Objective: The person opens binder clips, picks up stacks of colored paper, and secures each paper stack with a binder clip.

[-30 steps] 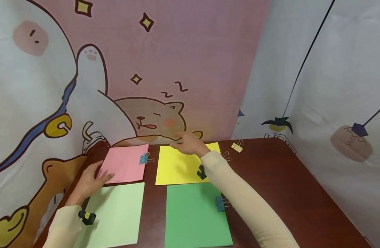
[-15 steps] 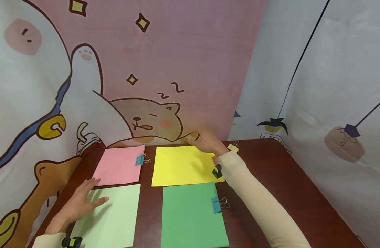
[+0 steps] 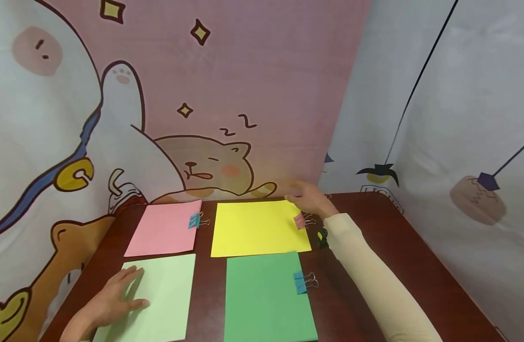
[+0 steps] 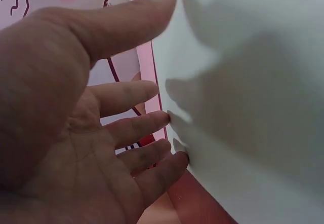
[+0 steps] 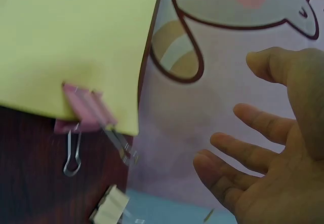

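Observation:
My left hand (image 3: 112, 301) lies over the left part of a light green sheet (image 3: 170, 299), fingers spread. In the left wrist view its fingertips are right at the edge of that sheet, and nothing is in the palm. My right hand (image 3: 311, 199) is at the back right corner of the yellow paper (image 3: 253, 230), fingers loosely extended and holding nothing. A pink binder clip (image 5: 88, 110) grips the yellow paper's right edge. Close by the right hand is a pale yellow binder clip (image 5: 111, 206), mostly hidden behind that hand in the head view.
Pink paper (image 3: 163, 230) with a blue binder clip (image 3: 194, 220) lies at the back left. Green paper (image 3: 266, 304) with another blue clip (image 3: 300, 283) lies front centre. A patterned cloth (image 3: 279, 95) hangs right behind the dark red table (image 3: 390, 251).
My left hand has come from the pink paper's lower left corner down onto the light green sheet. My right hand has moved rightward off the yellow paper, uncovering the pink clip.

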A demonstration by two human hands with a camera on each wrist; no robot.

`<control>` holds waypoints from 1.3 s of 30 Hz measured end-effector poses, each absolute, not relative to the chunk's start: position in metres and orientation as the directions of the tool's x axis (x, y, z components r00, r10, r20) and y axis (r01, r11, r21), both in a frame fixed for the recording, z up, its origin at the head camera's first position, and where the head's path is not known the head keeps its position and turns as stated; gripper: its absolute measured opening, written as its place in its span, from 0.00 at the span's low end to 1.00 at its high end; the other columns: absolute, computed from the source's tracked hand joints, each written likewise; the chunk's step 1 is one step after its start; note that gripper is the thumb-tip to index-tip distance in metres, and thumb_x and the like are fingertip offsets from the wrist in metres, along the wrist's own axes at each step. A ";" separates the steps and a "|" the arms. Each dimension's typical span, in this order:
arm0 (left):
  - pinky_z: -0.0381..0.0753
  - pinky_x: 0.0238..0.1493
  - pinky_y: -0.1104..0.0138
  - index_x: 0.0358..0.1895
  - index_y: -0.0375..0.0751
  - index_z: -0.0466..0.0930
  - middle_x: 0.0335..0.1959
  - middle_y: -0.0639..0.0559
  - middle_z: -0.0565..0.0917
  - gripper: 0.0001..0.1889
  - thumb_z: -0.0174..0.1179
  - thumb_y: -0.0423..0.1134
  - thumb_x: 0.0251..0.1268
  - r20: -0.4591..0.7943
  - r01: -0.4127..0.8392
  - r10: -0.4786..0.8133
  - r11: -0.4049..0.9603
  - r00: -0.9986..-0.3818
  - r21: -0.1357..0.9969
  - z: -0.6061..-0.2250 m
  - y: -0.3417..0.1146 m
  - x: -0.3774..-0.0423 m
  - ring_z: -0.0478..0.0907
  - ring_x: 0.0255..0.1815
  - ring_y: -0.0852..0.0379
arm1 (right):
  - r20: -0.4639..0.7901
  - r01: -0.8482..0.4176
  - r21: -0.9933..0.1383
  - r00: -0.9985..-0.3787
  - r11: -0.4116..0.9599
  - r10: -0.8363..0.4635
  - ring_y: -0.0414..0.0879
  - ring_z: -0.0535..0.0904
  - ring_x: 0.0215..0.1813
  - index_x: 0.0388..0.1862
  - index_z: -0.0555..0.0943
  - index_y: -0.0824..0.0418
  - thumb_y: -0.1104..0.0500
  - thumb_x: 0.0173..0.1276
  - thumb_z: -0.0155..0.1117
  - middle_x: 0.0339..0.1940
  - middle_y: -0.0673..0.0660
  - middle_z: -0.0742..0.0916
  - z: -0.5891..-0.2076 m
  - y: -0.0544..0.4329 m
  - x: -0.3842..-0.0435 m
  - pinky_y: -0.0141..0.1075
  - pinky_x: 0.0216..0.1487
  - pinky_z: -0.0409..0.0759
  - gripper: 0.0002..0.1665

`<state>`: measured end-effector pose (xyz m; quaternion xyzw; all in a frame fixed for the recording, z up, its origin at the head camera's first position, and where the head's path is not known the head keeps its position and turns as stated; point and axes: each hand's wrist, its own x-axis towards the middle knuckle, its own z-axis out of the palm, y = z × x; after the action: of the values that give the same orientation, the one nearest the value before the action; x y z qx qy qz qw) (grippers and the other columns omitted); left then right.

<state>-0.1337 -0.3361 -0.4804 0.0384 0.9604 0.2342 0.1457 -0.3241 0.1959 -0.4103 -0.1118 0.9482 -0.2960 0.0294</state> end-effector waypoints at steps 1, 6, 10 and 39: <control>0.64 0.63 0.25 0.76 0.31 0.63 0.77 0.24 0.56 0.53 0.74 0.60 0.53 -0.280 -0.011 0.132 0.891 -0.951 0.454 -0.481 -0.336 -0.134 0.54 0.73 0.21 | 0.004 -0.184 -0.562 -0.975 0.807 -0.220 0.65 0.66 0.78 0.78 0.67 0.59 0.44 0.76 0.61 0.79 0.64 0.70 -0.412 0.199 -0.325 0.61 0.76 0.66 0.38; 0.62 0.64 0.25 0.75 0.29 0.63 0.77 0.24 0.54 0.54 0.74 0.62 0.52 -0.314 -0.033 0.116 0.902 -0.942 0.430 -0.485 -0.334 -0.135 0.52 0.74 0.20 | -0.044 -0.116 -0.549 -0.985 0.827 -0.167 0.66 0.68 0.77 0.78 0.66 0.59 0.44 0.77 0.59 0.79 0.65 0.70 -0.418 0.219 -0.328 0.63 0.74 0.68 0.37; 0.60 0.65 0.24 0.76 0.29 0.62 0.78 0.24 0.53 0.54 0.73 0.62 0.54 -0.305 -0.029 0.114 0.903 -0.946 0.428 -0.490 -0.334 -0.133 0.51 0.74 0.20 | -0.065 -0.070 -0.540 -0.990 0.839 -0.124 0.68 0.68 0.76 0.79 0.65 0.61 0.44 0.78 0.58 0.78 0.67 0.70 -0.425 0.239 -0.332 0.64 0.73 0.68 0.38; 0.61 0.65 0.26 0.72 0.29 0.67 0.76 0.24 0.58 0.47 0.76 0.51 0.54 -0.153 0.059 0.139 0.896 -0.978 0.441 -0.499 -0.334 -0.127 0.55 0.72 0.23 | -0.163 0.104 -0.471 -0.986 0.876 0.029 0.54 0.75 0.39 0.45 0.78 0.70 0.47 0.76 0.57 0.39 0.63 0.81 -0.468 0.312 -0.375 0.42 0.36 0.75 0.24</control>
<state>-0.1269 -0.3340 -0.4989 0.0510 0.9693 0.2228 0.0904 -0.3750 0.3116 -0.4684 0.0345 0.9656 -0.2463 0.0756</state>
